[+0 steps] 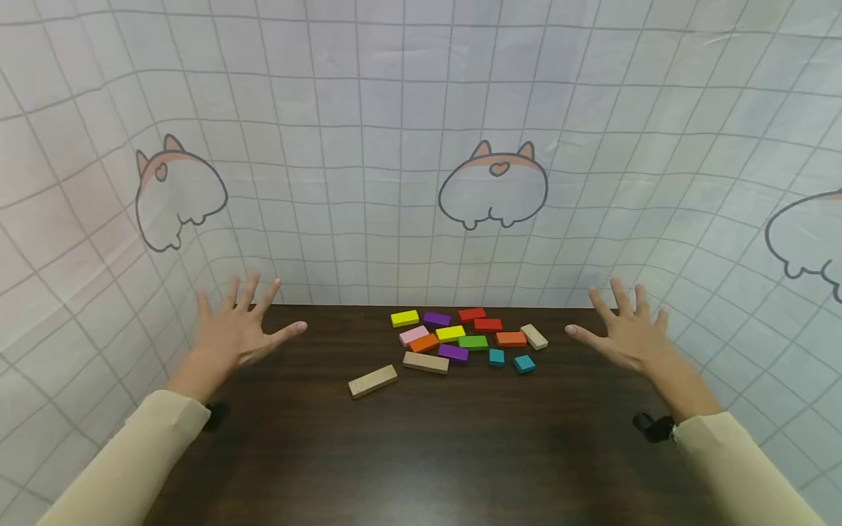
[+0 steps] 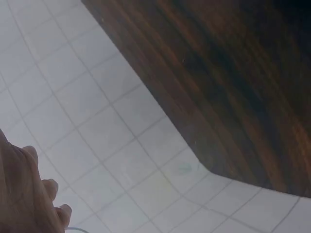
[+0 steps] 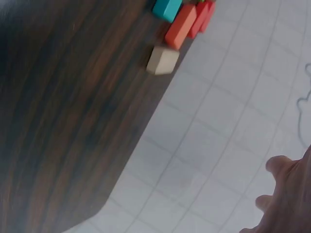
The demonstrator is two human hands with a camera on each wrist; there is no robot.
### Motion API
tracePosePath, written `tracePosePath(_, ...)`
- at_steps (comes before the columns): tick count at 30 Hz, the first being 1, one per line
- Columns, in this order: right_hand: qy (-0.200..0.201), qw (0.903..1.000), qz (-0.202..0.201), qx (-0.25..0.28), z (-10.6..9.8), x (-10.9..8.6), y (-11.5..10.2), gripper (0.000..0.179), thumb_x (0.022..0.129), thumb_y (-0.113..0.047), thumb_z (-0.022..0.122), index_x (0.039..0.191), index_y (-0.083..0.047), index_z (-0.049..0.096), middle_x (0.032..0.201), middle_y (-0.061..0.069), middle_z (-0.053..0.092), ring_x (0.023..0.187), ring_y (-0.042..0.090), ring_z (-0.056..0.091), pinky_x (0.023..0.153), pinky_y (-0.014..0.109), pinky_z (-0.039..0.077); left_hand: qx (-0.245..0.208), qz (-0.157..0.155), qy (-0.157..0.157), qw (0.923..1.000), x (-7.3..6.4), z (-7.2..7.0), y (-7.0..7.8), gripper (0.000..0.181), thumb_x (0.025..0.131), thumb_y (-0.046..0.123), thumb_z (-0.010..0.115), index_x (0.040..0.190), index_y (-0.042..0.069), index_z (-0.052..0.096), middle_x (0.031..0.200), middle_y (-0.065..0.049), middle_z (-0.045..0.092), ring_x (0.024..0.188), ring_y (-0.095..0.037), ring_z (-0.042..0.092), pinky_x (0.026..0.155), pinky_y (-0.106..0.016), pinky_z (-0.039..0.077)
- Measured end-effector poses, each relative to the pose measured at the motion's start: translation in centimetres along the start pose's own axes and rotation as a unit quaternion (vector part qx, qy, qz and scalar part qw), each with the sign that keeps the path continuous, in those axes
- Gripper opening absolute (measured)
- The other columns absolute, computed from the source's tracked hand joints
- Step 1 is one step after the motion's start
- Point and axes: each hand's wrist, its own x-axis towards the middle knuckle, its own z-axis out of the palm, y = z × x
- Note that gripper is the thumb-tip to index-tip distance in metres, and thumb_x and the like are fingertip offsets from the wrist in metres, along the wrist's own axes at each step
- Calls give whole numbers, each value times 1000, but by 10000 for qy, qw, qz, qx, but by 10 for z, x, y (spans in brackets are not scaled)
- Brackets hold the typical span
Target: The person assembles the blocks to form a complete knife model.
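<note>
My left hand is raised over the left side of the dark table, fingers spread and holding nothing. On the right side my right hand is held up the same way, its thumb pointing toward the blocks. Between them lie several coloured wooden blocks, among them a yellow block, a green block, an orange block and a teal block. A plain wood block is the one nearest my right hand. Closest to my left hand lies a longer plain block.
The dark wooden table ends at the back against a white gridded curtain with cartoon animal prints. The curtain also hangs along both sides. A black strap sits at the right wrist.
</note>
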Motion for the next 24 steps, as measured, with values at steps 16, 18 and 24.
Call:
tracePosePath(16, 405, 9961, -594, 504, 49, -50, -67, 94, 93, -69, 55, 166, -22, 18, 172, 17, 7, 153, 58, 4, 105, 88, 9, -497, 142, 192, 9985, -51, 62, 57, 103, 87, 89, 36, 166, 30, 9, 173, -14, 10, 158, -45, 8, 115, -77, -9)
tracePosePath(18, 383, 9957, -629, 556, 57, -53, -75, 94, 93, -70, 56, 166, -23, 20, 172, 17, 9, 153, 57, 5, 105, 87, 10, -533, 138, 171, 9983, -55, 70, 66, 103, 86, 90, 37, 166, 29, 13, 172, -14, 13, 158, -45, 11, 115, -77, -7)
tracePosePath(24, 409, 9933, -745, 778, 73, -57, -97, 93, 92, -69, 58, 165, -24, 22, 172, 13, 11, 153, 56, 9, 106, 86, 14, -713, 130, 9, 9974, -61, 91, 89, 103, 86, 90, 38, 166, 29, 15, 172, -12, 15, 158, -42, 14, 116, -77, -4)
